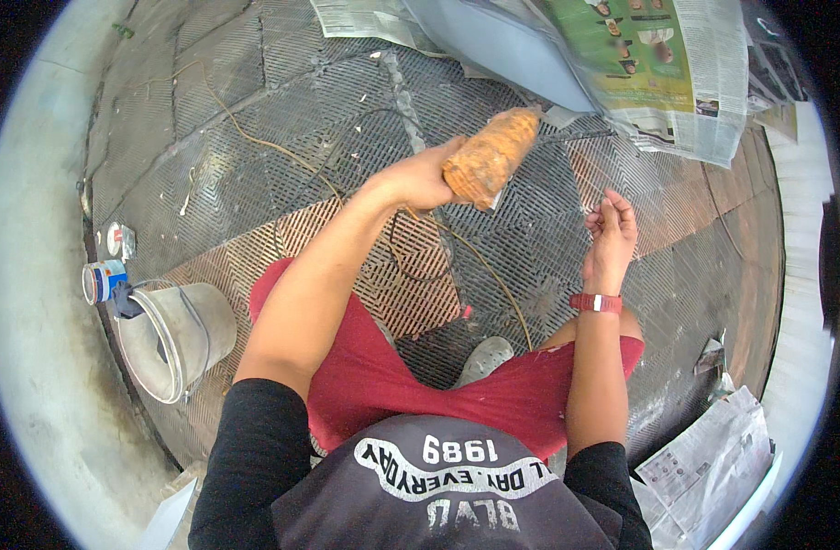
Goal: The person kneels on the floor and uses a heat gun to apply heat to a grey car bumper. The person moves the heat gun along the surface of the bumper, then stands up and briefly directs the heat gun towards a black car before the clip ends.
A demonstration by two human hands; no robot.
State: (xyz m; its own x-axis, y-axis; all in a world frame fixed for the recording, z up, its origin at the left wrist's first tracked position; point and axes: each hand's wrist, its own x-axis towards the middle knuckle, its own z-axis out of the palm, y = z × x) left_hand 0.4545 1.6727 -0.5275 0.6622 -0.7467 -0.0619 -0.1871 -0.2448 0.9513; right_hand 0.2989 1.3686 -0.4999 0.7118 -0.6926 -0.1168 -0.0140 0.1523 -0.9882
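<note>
Orange-brown block [491, 158] is held by the left hand [426, 174], curled around it.

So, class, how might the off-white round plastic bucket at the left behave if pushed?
The bucket probably keeps its shape, since it looks smooth and rigid. Its thin grey handle may swing, as it arcs down the side. If tipped, the bucket seems apt to roll, being round.

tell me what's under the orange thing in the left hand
Ribbed matting shows around the orange thing. Its bulk covers part of the left hand and whatever lies directly beneath, so that can't be seen.
</note>
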